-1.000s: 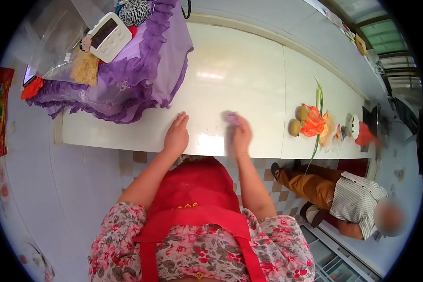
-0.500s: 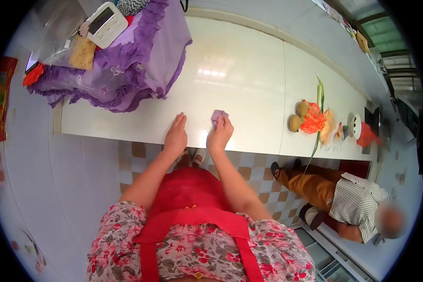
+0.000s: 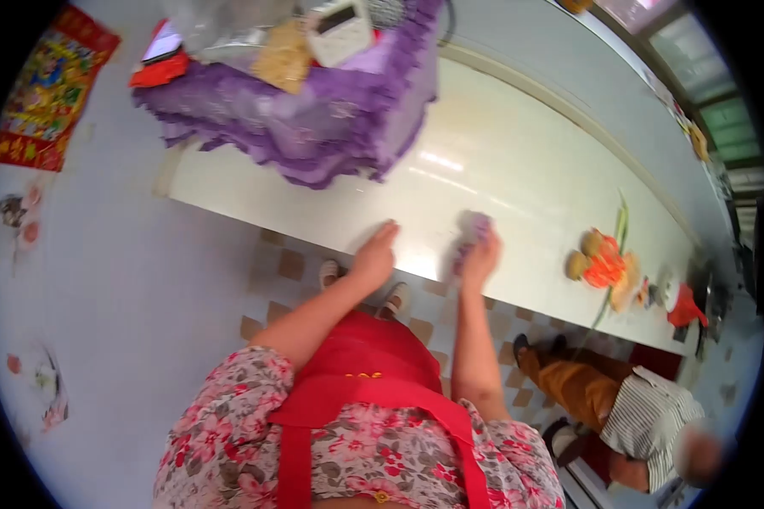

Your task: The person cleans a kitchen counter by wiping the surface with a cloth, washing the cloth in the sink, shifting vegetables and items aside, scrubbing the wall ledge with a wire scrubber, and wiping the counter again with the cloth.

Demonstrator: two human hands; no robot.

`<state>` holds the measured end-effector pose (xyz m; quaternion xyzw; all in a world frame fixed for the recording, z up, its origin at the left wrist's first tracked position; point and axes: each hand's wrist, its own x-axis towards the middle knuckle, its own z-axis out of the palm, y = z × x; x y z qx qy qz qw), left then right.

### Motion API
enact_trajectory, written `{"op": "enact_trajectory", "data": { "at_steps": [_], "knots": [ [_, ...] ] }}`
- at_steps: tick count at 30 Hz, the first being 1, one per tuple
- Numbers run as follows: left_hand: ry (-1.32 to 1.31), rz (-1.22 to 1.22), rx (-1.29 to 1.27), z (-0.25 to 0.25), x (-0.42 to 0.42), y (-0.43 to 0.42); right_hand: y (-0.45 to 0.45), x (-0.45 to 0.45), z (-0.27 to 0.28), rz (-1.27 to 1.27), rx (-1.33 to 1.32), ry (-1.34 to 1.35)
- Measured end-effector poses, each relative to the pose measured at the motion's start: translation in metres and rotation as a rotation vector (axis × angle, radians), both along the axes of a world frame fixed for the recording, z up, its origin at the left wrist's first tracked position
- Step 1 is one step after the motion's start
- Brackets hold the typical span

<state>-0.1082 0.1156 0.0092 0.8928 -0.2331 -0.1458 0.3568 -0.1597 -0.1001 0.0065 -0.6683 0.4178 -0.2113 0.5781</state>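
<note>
My right hand (image 3: 481,260) is closed on a small purple cloth (image 3: 481,227) on the white counter (image 3: 348,200), close to the front edge. Motion smears the hand and the cloth, and part of the cloth hangs beside the palm. To its left, my left hand (image 3: 375,257) rests at the counter's edge with its fingers stretched out and nothing in it.
A purple ruffled cover (image 3: 314,131) at the back left bears a white digital timer (image 3: 341,32), a phone (image 3: 163,42) and plastic bags. Toward the right lie brown round produce (image 3: 578,265), an orange bag (image 3: 604,265) and green stalks (image 3: 622,222). Another person (image 3: 654,420) stands beyond.
The head view has turned, so the counter now slopes down to the right. My right hand has moved the purple cloth farther from my left hand, which stays near the edge.
</note>
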Motion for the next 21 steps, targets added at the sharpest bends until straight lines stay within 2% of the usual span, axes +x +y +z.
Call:
{"op": "enact_trajectory", "data": {
  "at_steps": [2,4,6,8,10,11,12,13,14,16,17,18,20,21],
  "knots": [
    [0.075,-0.011,-0.079,0.025,0.014,0.01,-0.003,-0.001,0.014,-0.049,0.119,-0.046],
    [0.039,-0.016,-0.105,0.027,0.027,0.028,0.006,0.0,0.026,-0.131,0.236,-0.163],
    [0.179,0.012,-0.169,0.034,0.034,0.043,0.033,0.011,0.028,-0.133,0.294,-0.214],
    [0.153,0.028,-0.183,0.033,0.043,0.06,0.075,0.027,0.04,-0.121,0.406,-0.307],
    [0.402,0.049,-0.47,0.035,0.049,0.073,0.132,0.044,0.037,-0.034,0.446,-0.313],
    [0.562,0.111,-0.663,0.025,0.049,0.075,0.164,0.052,0.05,0.06,0.503,-0.196],
    [0.912,0.255,-0.861,0.043,0.05,0.082,0.195,0.062,0.062,0.154,0.554,-0.076],
    [0.85,0.378,-0.857,0.035,0.049,0.09,0.22,0.073,0.062,0.163,0.551,-0.077],
    [0.786,0.501,-0.852,0.024,0.052,0.097,0.243,0.085,0.058,0.307,0.627,-0.101],
    [0.905,0.682,-1.102,0.035,0.075,0.141,0.28,0.107,0.051,0.592,0.784,-0.142],
    [0.89,0.838,-1.03,0.015,0.087,0.162,0.29,0.117,0.049,0.62,0.812,-0.115],
    [0.904,0.918,-1.004,0.023,0.097,0.185,0.3,0.126,0.048,0.649,0.839,-0.088],
    [0.507,0.989,-0.964,0.027,0.116,0.22,0.314,0.137,0.04,0.806,0.551,-0.129],
    [0.226,0.975,-0.748,-0.001,0.128,0.247,0.317,0.139,0.038,0.757,0.533,-0.126]
  ]
}}
